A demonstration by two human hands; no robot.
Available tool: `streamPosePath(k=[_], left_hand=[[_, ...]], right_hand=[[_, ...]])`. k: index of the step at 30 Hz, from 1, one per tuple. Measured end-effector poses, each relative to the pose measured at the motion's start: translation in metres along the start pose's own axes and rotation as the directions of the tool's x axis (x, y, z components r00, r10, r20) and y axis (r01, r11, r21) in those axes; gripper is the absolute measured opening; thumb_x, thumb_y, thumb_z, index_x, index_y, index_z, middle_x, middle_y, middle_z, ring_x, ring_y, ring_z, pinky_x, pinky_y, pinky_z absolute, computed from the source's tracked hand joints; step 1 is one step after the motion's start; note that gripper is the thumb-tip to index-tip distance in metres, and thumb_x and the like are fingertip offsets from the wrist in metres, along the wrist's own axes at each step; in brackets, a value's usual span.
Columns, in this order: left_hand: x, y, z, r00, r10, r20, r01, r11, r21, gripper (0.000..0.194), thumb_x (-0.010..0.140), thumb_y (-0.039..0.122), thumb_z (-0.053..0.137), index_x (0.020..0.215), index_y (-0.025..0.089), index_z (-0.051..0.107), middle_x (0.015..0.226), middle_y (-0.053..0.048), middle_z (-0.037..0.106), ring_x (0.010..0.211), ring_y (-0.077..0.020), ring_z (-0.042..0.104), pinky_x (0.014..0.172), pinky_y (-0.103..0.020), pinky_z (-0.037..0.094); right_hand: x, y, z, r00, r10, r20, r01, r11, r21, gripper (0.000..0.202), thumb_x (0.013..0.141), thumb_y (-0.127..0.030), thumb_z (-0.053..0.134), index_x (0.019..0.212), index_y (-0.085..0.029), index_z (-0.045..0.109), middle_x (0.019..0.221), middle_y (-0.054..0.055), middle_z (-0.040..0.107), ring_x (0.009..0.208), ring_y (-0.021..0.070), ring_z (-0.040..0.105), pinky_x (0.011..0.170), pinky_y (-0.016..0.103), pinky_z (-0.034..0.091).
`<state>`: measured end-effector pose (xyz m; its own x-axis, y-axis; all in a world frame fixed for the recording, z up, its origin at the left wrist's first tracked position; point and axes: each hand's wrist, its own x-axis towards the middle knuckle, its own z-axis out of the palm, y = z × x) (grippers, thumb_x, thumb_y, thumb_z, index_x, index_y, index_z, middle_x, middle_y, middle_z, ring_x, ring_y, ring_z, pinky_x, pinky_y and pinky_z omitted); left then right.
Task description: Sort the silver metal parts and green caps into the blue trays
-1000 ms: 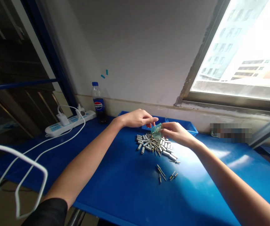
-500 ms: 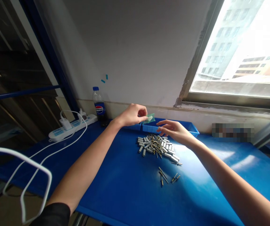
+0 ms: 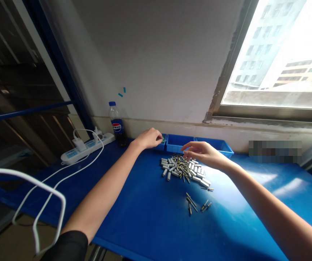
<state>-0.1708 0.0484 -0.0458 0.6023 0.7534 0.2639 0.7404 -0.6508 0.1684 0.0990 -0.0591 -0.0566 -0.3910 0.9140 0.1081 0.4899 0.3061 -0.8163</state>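
Observation:
My left hand (image 3: 149,139) is over the left blue bin, its fingers pinched at a small green packet (image 3: 163,139) that is mostly hidden. My right hand (image 3: 198,151) hovers with curved, parted fingers at the front of the blue bins (image 3: 175,148), above the far edge of the pile. That pile mixes silver metal spacers (image 3: 199,175) with thin brass-coloured rivets (image 3: 182,167). Several loose rivets (image 3: 190,203) lie nearer on the blue table.
A cola bottle (image 3: 117,125) stands by the wall, left of the bins. Further left are a white power strip (image 3: 75,153) with plugs and a looping white cable (image 3: 63,206). A blurred patch covers something at the right by the wall.
My left hand has moved left and slightly down with the green packet, from the middle bin to the left one. My right hand is nearly where it was. The view has shifted slightly.

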Motion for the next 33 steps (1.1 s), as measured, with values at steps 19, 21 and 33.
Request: streamPosePath(k=[19,21,33], left_hand=[[0.000,0.011,0.000,0.989,-0.097,0.115,0.073,0.977,0.199,0.029,0.092,0.034,0.060,0.102,0.024,0.085,0.104,-0.011,0.081,0.094,-0.0279,0.076,0.080,-0.032,0.057],[0.000,0.012,0.003,0.986,-0.122,0.114,0.093,0.968,0.232,0.028,0.092,0.034,0.060,0.100,0.022,0.085,0.105,-0.012,0.080,0.094,-0.0291,0.075,0.081,-0.033,0.057],[0.002,0.044,0.006,0.974,0.217,0.069,-0.219,0.975,0.029,0.024,0.092,0.031,0.063,0.103,0.020,0.081,0.106,-0.007,0.079,0.095,-0.0215,0.073,0.084,-0.027,0.055]], right_hand=[[-0.005,-0.007,-0.006,0.997,-0.010,0.072,0.027,0.971,-0.237,0.029,0.092,-0.040,0.065,0.110,-0.021,0.077,0.089,0.006,0.081,0.082,0.0210,0.076,0.074,0.032,0.055],[-0.006,-0.008,-0.009,0.996,0.002,0.086,0.022,0.958,-0.287,0.029,0.092,-0.040,0.065,0.109,-0.021,0.078,0.088,0.006,0.080,0.080,0.0208,0.075,0.072,0.031,0.054],[-0.010,-0.005,-0.012,0.993,0.019,0.120,0.030,0.920,-0.392,0.017,0.086,-0.032,0.068,0.092,-0.020,0.078,0.083,0.005,0.077,0.073,0.0189,0.070,0.065,0.028,0.050]])
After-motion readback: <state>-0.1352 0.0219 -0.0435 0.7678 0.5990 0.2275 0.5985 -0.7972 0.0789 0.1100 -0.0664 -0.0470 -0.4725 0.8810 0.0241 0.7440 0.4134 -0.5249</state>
